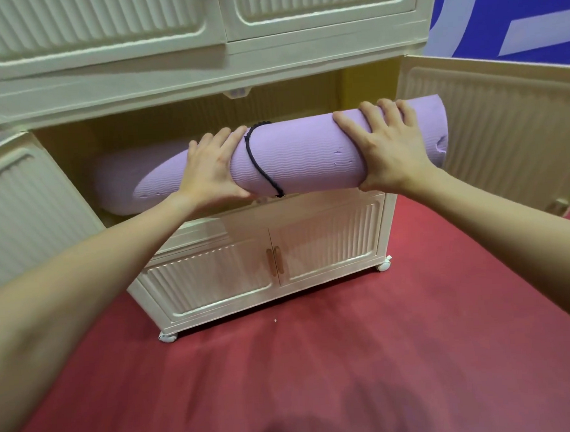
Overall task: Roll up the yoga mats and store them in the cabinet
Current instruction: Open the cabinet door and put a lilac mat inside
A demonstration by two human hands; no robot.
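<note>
Both hands on the rolled mat (301, 152) now, holding it level w/ the cabinet's (184, 85) open middle compartment. Left hand (210, 170) wraps the roll just left of the black cord (257, 157), thumb under, fingers curled over the top. Right hand (384, 148) clamps near the right end, fingers over, thumb below. Its left end is already past the opening; its right end sticks out near the right door (503, 131).

Foam roll, so prob. light and squashy. It gives under my fingers, ribbed surface isn't slippery. Only one cord around it (off-centre, toward the left), so the right end could loosen; best to keep the grip there. A few nicks show in the foam, so it marks easily.

Another purple roll (123, 171) sits inside already, left and back. Room looks tight: the mat is angled, about as long as the opening is wide. Watch the right door and the compartment's side wall; the left door (22, 209) swings wide, no obstacle. Lower doors shut below, red floor (350, 361) beneath.
</note>
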